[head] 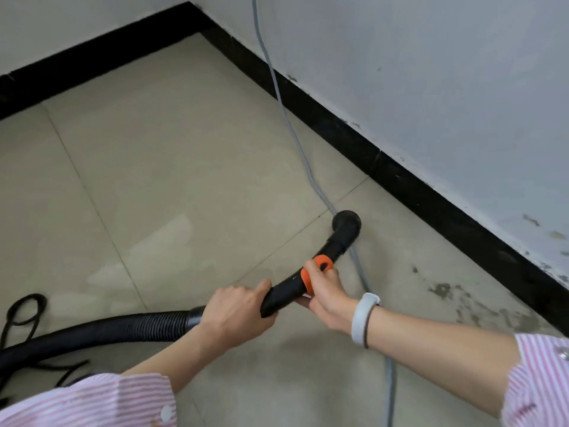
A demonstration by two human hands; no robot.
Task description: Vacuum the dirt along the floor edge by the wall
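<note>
Near the black skirting board (400, 167), both hands grip the rigid black plastic vacuum wand (286, 292): left hand (237, 315) by the ribbed hose (123, 328), right hand (326, 294) at the orange collar (321, 262). It looks light and stiff; the hose will likely drag.

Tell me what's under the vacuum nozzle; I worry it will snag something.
The grey cable runs along the tile floor and passes beneath the round black nozzle, reappearing behind it. The nozzle covers the floor under it, so any dirt there is hidden.
</note>
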